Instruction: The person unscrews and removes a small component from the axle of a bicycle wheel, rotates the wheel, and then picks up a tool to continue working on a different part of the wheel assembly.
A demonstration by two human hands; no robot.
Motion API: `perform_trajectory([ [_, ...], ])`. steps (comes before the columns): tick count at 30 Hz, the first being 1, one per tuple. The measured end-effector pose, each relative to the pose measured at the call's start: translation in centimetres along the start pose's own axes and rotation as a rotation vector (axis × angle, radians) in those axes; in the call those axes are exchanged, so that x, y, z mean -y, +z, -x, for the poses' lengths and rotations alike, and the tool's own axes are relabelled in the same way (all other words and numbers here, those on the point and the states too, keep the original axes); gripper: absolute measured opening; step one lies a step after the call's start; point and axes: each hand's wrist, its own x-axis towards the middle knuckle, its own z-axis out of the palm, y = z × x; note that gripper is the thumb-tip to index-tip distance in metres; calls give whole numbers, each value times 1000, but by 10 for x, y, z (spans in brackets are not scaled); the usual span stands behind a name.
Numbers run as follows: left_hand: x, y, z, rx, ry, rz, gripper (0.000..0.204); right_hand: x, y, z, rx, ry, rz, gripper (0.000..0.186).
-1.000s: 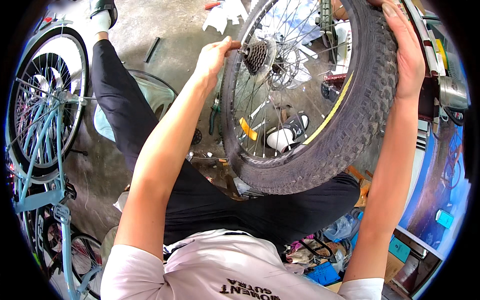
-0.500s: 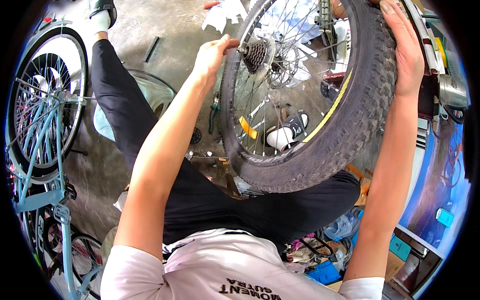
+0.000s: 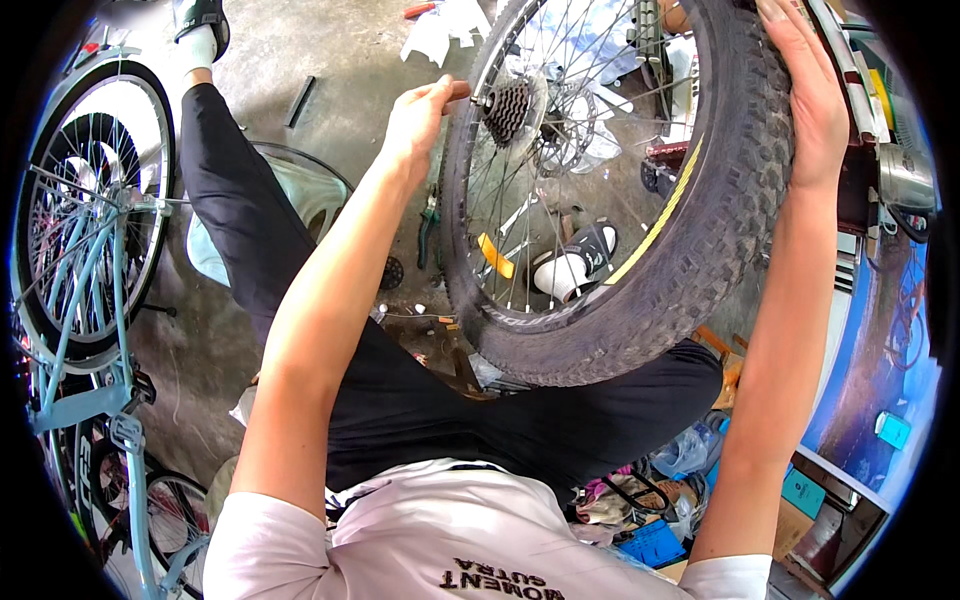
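A bicycle wheel with a wide knobbly black tyre is held up tilted above my right thigh. Its spokes, a yellow stripe on the rim, an orange reflector and a dark rear cassette show. My left hand is pinched closed at the axle end beside the cassette; the exact contact is partly hidden. Higher at the right, my right hand grips the tyre's outer edge, its fingers laid along the tread and their tips near the frame's top.
At left stands a light blue bicycle frame with another wheel. Pliers, white paper and small scraps lie on the concrete floor. A pale blue stool is past my left leg; clutter and a blue panel are at right.
Both hands keep their places on the wheel, which stays almost still. The view has shifted very slightly.
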Motion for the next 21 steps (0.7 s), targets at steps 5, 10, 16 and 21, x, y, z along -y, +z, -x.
perform_trajectory([
  [5,2,1,1,35,-143,85,43,-2,-6,1,46,14,-122,29],
  [10,41,-3,23,-164,-260,91,33,-6,-3,1,-7,22,-78,29],
  [16,46,-12,56,-294,-319,69,25,-6,-7,0,-69,3,101,28],
  [21,-72,19,98,-88,278,-65,37,-25,-5,-22,-4,79,-54,21],
])
